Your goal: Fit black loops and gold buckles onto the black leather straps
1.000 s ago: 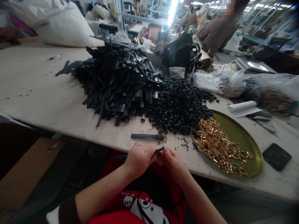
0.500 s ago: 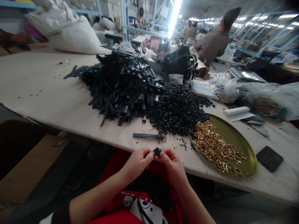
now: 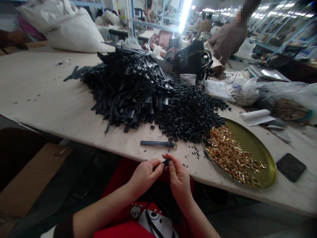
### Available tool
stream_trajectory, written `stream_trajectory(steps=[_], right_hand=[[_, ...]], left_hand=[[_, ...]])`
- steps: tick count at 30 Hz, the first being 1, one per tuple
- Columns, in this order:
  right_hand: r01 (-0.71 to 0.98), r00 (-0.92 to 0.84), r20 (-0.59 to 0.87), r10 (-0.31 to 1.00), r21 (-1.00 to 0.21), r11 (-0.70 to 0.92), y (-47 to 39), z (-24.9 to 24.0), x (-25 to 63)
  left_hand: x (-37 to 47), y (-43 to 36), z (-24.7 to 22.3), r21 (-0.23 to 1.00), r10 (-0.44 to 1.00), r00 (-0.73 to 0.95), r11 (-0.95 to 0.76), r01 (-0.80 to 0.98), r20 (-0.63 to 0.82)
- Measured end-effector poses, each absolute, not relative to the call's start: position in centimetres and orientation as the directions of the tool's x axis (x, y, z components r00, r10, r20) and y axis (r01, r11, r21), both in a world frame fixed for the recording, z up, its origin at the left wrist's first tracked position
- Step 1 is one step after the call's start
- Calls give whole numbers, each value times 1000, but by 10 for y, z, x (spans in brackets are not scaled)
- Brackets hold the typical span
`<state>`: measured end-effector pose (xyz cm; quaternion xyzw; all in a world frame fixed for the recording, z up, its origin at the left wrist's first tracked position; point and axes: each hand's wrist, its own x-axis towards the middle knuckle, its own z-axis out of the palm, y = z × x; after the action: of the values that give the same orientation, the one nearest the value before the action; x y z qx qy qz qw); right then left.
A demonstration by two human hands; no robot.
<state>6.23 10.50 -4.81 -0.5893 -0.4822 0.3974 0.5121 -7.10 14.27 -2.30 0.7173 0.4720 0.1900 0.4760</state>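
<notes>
Just off the table's front edge, my left hand (image 3: 146, 173) pinches a small black strap piece (image 3: 166, 162). My right hand (image 3: 177, 175) grips the other end of this piece, its index finger over the top. The fingers hide most of it. Beyond my hands a dark strap with a gold buckle (image 3: 157, 143) lies flat on the table. A heap of black strips (image 3: 128, 89) rises behind it, with a pile of small black loops (image 3: 188, 112) at its right. Gold buckles (image 3: 228, 155) fill the left side of a round gold tray (image 3: 268, 165).
A dark flat phone-like object (image 3: 291, 167) lies right of the tray. White sacks (image 3: 76, 33) stand at the back left. Plastic bags (image 3: 292, 102), a white roll (image 3: 255, 114) and a black bag (image 3: 189, 59) are farther back. A person (image 3: 228, 38) leans at the back right.
My right hand has turned more upright, its index finger now over the black piece. The view has shifted slightly, and the person at the back appears a little farther right.
</notes>
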Motion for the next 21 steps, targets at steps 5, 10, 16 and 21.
stream_trajectory(steps=[5, 10, 16, 21], right_hand=[[249, 174, 73, 982, -968, 28, 110, -50, 64], [198, 33, 79, 996, -978, 71, 113, -52, 73], [-89, 78, -125, 989, -989, -118, 121, -45, 80], [-332, 55, -363, 930, -885, -325, 120, -43, 79]], left_hand=[[-71, 147, -23, 769, 863, 484, -208, 605, -147], [-78, 158, -19, 697, 793, 580, -310, 647, -187], [-67, 156, -13, 758, 829, 526, -217, 615, -190], [-67, 149, -11, 881, 824, 539, -113, 459, -175]])
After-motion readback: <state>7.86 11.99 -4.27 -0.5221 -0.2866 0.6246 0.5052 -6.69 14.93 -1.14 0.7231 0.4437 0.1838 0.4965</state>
